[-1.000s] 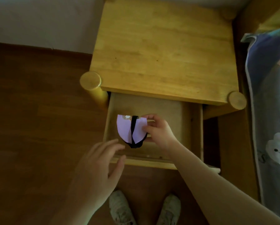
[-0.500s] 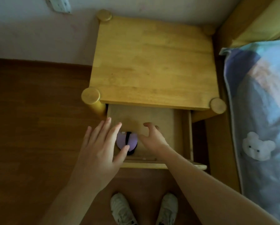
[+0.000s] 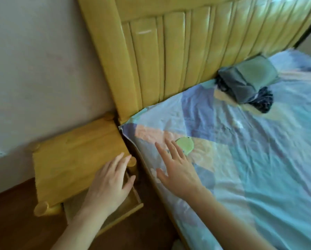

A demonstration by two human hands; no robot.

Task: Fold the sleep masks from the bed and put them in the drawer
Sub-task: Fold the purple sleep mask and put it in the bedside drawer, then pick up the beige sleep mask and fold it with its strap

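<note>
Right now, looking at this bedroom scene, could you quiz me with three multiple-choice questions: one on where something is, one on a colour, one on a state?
1. Where does the green sleep mask lie?
A. in the drawer
B. on the bed sheet
C. on the floor

2. What colour is the padded headboard?
A. yellow
B. red
C. white

3. How is the nightstand drawer?
A. shut
B. taken out
C. pulled open

Answers: 1 B, it rests on the patterned bed sheet by the right hand. 2 A, its panels are yellow. 3 C, it juts out below the left hand.
</note>
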